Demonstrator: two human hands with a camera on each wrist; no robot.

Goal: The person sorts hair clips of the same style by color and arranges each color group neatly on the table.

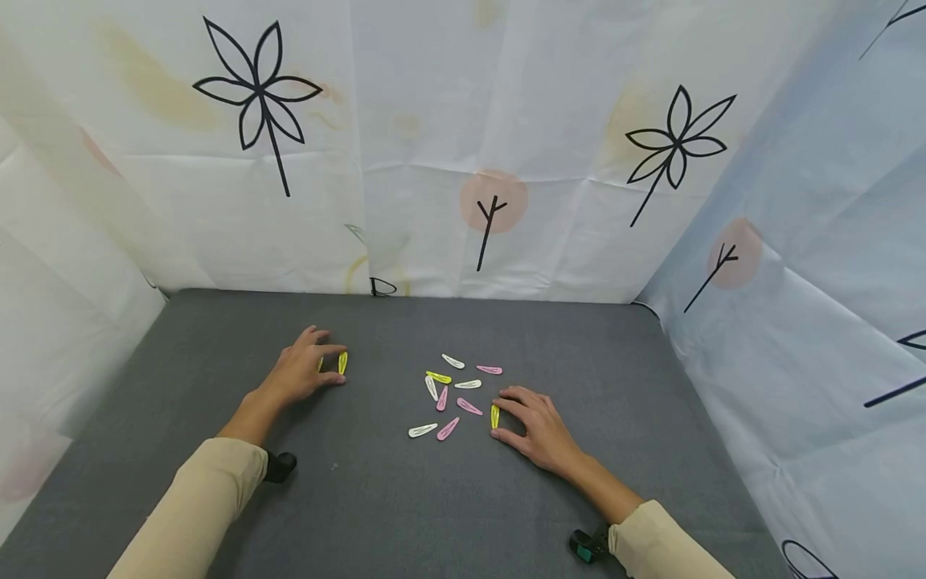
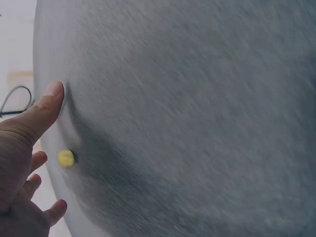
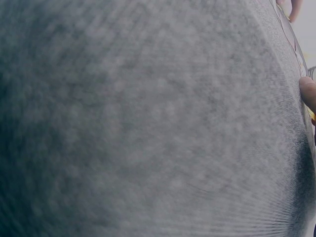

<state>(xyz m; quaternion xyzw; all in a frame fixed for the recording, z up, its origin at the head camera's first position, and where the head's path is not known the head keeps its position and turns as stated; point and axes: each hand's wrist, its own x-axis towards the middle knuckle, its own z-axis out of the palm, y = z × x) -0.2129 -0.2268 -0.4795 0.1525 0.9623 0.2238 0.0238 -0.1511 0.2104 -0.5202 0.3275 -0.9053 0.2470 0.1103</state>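
My left hand [image 1: 298, 370] is at the left of the grey table, pinching a yellow snap hair clip [image 1: 343, 363] by its ends between thumb and index finger. A second yellow clip [image 1: 320, 364] lies under that hand, partly hidden; the left wrist view shows a yellow clip end [image 2: 66, 158] apart from the thumb [image 2: 47, 111]. Right of the loose clips, my right hand [image 1: 538, 426] pinches another yellow hair clip [image 1: 495, 416] end to end. Only a fingertip [image 3: 308, 91] and a sliver of yellow appear in the right wrist view.
Between the hands lie scattered white clips [image 1: 468, 384], pink clips [image 1: 448, 429] and one yellow clip [image 1: 438, 376]. The grey cloth-covered table [image 1: 405, 507] meets a white printed curtain [image 1: 427, 217] at the back, with further curtains at both sides.
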